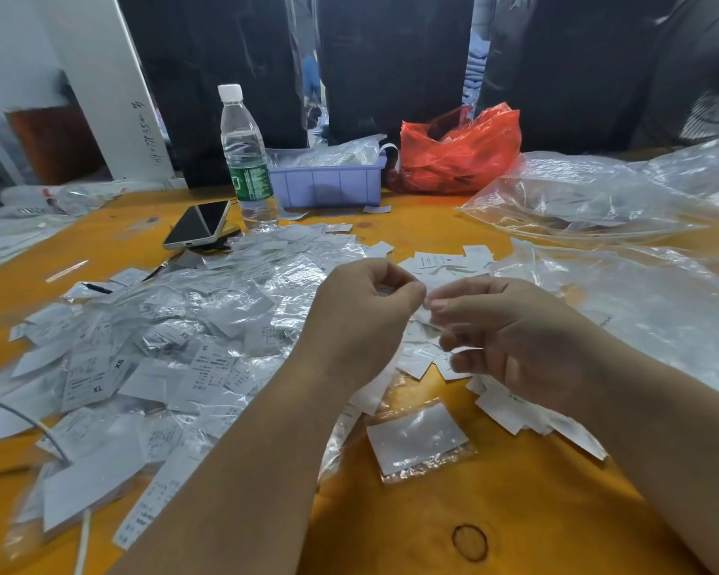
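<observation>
My left hand and my right hand meet above the middle of the orange table. Both pinch a small clear plastic bag between fingertips and thumbs; what is inside it is blurred. A big heap of white size labels in small clear bags covers the table to the left. More loose white labels lie under my right hand. One bagged label lies alone near the front, between my forearms.
At the back stand a water bottle, a phone, a purple tray and a red plastic bag. Large clear plastic bags lie at the right. Dark bagged garments hang behind the table.
</observation>
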Tool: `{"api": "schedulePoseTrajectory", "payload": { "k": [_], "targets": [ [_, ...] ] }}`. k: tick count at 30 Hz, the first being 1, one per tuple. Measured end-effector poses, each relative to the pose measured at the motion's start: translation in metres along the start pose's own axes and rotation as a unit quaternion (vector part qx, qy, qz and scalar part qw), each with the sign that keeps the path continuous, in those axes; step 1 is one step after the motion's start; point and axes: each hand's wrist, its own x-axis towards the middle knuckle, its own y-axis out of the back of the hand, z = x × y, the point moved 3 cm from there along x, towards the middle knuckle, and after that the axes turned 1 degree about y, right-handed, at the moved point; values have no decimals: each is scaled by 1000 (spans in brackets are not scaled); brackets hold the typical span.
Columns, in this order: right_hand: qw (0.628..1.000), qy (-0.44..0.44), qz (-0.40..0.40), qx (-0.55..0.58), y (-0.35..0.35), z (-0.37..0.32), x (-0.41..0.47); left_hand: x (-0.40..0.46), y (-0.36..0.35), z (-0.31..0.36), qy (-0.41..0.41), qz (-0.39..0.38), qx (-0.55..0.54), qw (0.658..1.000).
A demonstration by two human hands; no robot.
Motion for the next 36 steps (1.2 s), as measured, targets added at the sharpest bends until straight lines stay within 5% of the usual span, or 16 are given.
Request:
{"api": "schedulePoseTrajectory", "payload": {
  "k": [8, 16, 21, 28, 36],
  "targets": [
    [992, 65, 90, 63, 10, -4, 3, -1, -3, 0, 32, -33, -45, 998],
    [997, 31, -25, 59, 0, -1, 1, 0, 0, 1, 16, -14, -74, 997],
    [998, 45, 27, 36, 6, -3, 2, -1, 0, 1, 26, -24, -79, 996],
    [1000, 28, 1, 11, 1, -3, 0, -1, -3, 1, 53, -52, -87, 993],
    [992, 58, 76, 79, 14, -7, 3, 0, -3, 1, 11, -61, -108, 992]
  ]
}}
